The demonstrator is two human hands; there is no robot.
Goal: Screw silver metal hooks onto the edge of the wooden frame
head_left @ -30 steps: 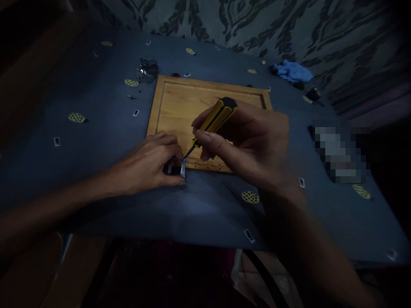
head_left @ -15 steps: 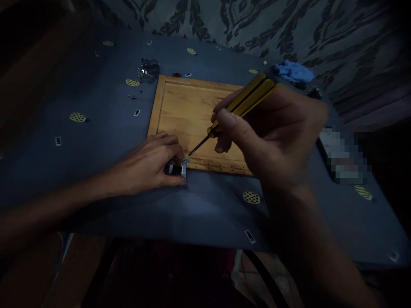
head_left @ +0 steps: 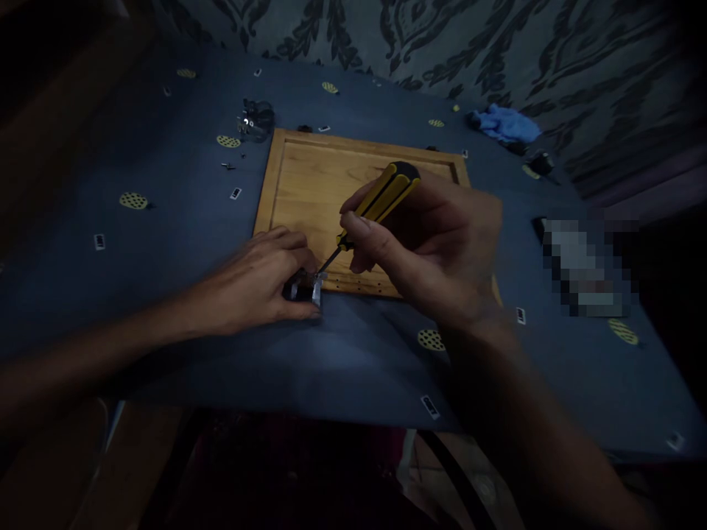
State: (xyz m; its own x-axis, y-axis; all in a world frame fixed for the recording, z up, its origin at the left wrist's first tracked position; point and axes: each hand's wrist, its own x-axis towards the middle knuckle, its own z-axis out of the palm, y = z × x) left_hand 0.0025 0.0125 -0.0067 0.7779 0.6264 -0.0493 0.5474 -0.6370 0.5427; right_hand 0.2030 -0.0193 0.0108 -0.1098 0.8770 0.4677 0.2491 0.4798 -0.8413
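Note:
My right hand point(head_left: 436, 254) is closed round a yellow-and-black screwdriver point(head_left: 389, 191), its shaft slanting down to the left. The tip meets, or comes very close to, a small silvery metal bracket point(head_left: 317, 291) at the near left corner of a wooden panel point(head_left: 325, 177). My left hand point(head_left: 270, 276) pinches that bracket between thumb and fingers, hiding part of it. A row of small dark holes runs along the panel's near edge.
Shiny metal hardware point(head_left: 256, 119) lies beyond the panel's left corner, with a small screw point(head_left: 227, 166) nearer. A crumpled blue cloth point(head_left: 507, 124) sits at the back right. On the right is a phone-like object point(head_left: 579, 265), partly blurred out. A patterned blue cloth point(head_left: 182, 280) covers the table.
My right hand has moved left and slightly down with the screwdriver, bringing its tip to the bracket. The handle now stands more upright. My left hand has stayed in place.

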